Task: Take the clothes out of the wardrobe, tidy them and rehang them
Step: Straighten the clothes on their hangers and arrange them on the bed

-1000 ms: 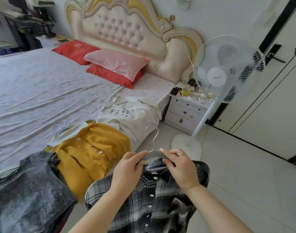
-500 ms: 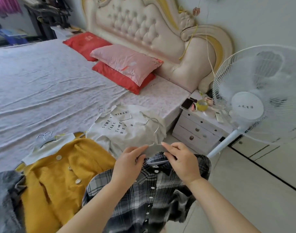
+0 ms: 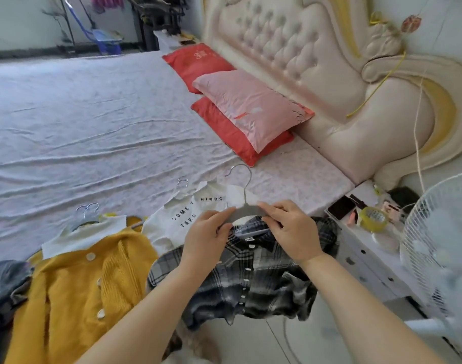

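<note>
holding the plaid shirt (image 3: 240,274) over the bed's (image 3: 93,127) near edge, both hands, left hand (image 3: 206,240) and right hand (image 3: 290,229), pinch its hanger (image 3: 244,211); the white top (image 3: 187,214), yellow cardigan (image 3: 74,290) and grey garment (image 3: 4,282) lie unhung.

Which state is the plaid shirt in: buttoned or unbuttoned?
Buttoned, at least down the visible front: the plaid shirt shows white buttons running along a closed placket below the hanger, which both hands hold.

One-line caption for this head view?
Both hands hold a hangered plaid shirt at the bed's edge.
</note>
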A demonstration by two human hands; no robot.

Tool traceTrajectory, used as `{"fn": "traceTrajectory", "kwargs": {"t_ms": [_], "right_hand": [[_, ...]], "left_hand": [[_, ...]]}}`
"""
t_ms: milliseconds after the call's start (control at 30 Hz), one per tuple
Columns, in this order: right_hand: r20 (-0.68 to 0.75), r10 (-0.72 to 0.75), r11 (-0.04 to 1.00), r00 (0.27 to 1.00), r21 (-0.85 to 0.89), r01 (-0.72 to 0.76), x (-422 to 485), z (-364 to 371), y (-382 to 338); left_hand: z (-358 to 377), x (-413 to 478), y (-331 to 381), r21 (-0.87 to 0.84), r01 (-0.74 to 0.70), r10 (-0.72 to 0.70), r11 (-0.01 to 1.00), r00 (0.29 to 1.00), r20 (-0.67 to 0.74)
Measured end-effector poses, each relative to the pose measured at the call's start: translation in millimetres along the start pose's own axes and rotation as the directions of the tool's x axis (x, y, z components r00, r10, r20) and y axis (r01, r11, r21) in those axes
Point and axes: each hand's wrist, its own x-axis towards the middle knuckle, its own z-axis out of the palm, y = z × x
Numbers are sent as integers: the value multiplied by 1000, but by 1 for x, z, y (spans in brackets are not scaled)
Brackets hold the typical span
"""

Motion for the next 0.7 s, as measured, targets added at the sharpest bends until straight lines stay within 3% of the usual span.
{"fn": "traceTrajectory", "kwargs": {"t_ms": [300, 533, 700], "right_hand": [[95, -69, 995, 993, 72, 63, 136, 72, 57], [280, -73, 986, 957, 164, 27, 211, 141, 76], [451, -101, 976, 887, 217, 0, 260, 205, 95]], "left_hand": [[5, 137, -43, -14, 70, -71, 997, 995, -71], [5, 204, -92, -13, 209, -210, 978, 973, -91], [10, 246, -133, 1, 359, -355, 933, 925, -134]]}}
